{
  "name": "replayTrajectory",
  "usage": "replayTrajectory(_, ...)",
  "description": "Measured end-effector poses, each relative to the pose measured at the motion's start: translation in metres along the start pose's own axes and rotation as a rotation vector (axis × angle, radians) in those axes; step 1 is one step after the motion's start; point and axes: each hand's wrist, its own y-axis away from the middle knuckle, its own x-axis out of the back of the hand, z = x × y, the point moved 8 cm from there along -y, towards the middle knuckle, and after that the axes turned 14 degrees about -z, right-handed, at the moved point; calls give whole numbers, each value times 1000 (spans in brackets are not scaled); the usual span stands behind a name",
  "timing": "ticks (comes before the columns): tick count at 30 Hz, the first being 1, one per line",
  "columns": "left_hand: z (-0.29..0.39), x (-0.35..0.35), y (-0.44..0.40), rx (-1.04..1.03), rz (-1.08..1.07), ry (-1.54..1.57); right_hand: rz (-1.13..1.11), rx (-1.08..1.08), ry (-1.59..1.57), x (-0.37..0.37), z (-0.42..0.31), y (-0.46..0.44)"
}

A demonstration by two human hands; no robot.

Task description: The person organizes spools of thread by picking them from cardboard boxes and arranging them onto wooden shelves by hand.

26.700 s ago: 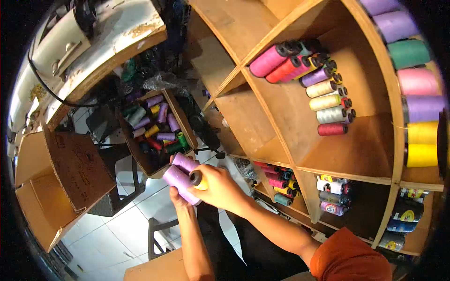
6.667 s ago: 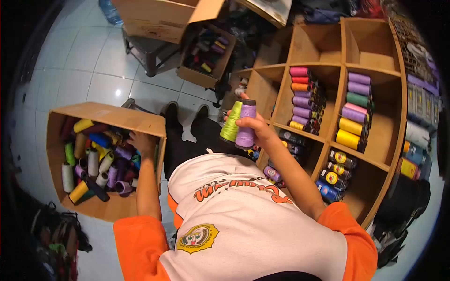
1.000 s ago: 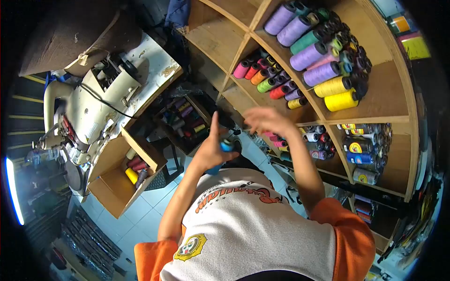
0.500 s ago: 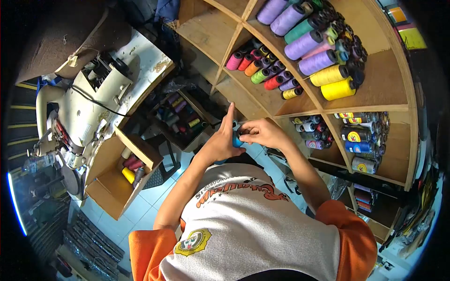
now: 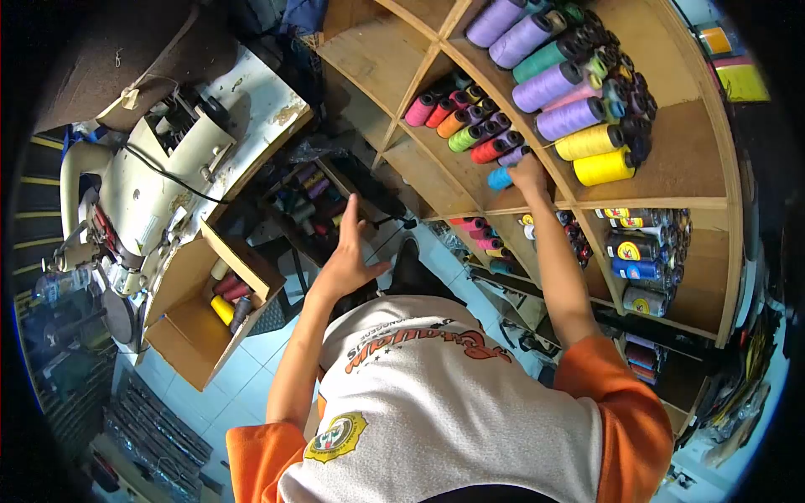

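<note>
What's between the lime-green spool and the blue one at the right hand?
In the head view, front row: a red spool, then a purple spool beside the blue spool.

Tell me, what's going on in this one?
A person is at a wooden shelf of thread spools. The right hand holds a blue spool at the near end of a mixed-colour row, next to a purple spool. The left hand is empty, fingers spread in mid-air. An open cardboard box with a few spools sits by the sewing machine.
</note>
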Motion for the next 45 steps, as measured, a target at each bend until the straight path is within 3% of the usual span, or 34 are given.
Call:
replayTrajectory(2, -12, 7, 16, 45, 63, -20, -85, -107, -74, 3, -2, -9)
replayTrajectory(11, -33, 7, 52, 224, 204, 153, 279, 62, -70, -6, 7, -40)
replayTrajectory(13, -37, 3, 54, 230, 209, 160, 277, 90, -69, -1, 3, -39)
replayTrajectory(18, -36, 0, 65, 243, 260, 80, 180, 67, 40, 14, -8, -34)
replayTrajectory(21, -40, 3, 89, 410, 253, 164, -169, 37, 113, 12, -30, -22)
replayTrajectory(22, -31, 13, 98, 373, 316, -111, -363, 101, -2, -2, -48, -15)
replayTrajectory(25, -10, 21, 144, 390, 609, -206, -919, 341, -561, -72, -136, 35)
replayTrajectory(27, 17, 12, 184, 380, 847, -172, -1194, 541, -503, -96, -215, 104)
replayTrajectory(29, 44, -19, 228, 456, 1085, -165, -1418, 672, -349, -121, -249, 174)
replayTrajectory(33, 96, -133, 313, 496, 1639, -170, -1626, 852, -10, -153, -260, 265)
replayTrajectory(36, 109, -248, 386, 626, 2110, -163, -1656, 987, 173, -180, -244, 295)
replayTrajectory(39, 89, -362, 462, 863, 2425, 98, -1658, 987, 284, -186, -230, 320)
replayTrajectory(41, 66, -404, 501, 1439, 2073, -31, -1651, 1016, 291, -193, -221, 329)
replayTrajectory(44, 23, -421, 515, 1664, 1696, -180, -1550, 1087, 391, -200, -214, 334)
replayTrajectory(45, -4, -426, 518, 1643, 1580, -20, -1500, 1122, 433, -199, -212, 334)
